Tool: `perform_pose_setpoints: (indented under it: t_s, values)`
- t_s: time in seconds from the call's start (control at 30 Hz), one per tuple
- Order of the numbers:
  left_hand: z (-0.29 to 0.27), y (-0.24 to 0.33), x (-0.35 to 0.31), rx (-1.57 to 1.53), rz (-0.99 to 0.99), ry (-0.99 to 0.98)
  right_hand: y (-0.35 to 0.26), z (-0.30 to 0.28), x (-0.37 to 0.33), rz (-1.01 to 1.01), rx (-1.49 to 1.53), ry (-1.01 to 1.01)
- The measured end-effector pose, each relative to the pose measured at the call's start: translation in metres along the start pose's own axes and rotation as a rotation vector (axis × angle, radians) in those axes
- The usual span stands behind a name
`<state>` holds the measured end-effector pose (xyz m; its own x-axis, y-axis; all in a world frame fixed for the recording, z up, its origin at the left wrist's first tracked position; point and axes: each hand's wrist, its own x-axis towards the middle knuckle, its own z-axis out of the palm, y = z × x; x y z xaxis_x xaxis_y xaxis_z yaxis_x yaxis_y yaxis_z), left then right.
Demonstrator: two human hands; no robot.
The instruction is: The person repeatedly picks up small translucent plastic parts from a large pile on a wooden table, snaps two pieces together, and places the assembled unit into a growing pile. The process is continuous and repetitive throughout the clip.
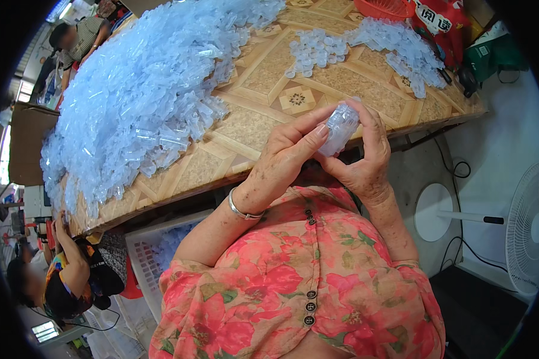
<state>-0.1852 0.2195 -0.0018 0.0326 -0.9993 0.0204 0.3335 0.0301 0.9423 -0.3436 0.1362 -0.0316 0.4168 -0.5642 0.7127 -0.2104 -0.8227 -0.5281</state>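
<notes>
Between both hands, close to the table's front edge, is a clear plastic piece (340, 130) shaped like a short tube or small container. My left hand (287, 146) grips it from the left, with the thumb lying along its side. Fingers of my right hand (368, 152) curl round its top and right side, the thumb low against it. Whether it is one piece or several pressed together, I cannot tell. A large heap of clear bluish plastic pieces (138, 90) covers the left of the table (245, 131). Small round clear pieces (317, 51) lie beyond my hands.
More clear pieces (401, 51) are spread at the far right, near a red basket (384, 8) and a red bag (440, 27). A white fan (527, 227) stands on the right. A white crate (147, 257) sits below the table. Two people work on the left.
</notes>
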Motion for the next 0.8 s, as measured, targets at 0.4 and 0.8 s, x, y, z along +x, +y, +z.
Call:
perform_pose_setpoints:
  t_s: [0.4,0.8]
  values:
    - [-0.0060,-0.0019,0.0004,0.239,0.099,-0.033,-0.0023,0.0037,-0.0012,0.015,0.011,0.042]
    - [0.0005,-0.0028,-0.0014,0.270,0.171,-0.112,-0.0007,0.0103,-0.0057,0.145,0.044,0.077]
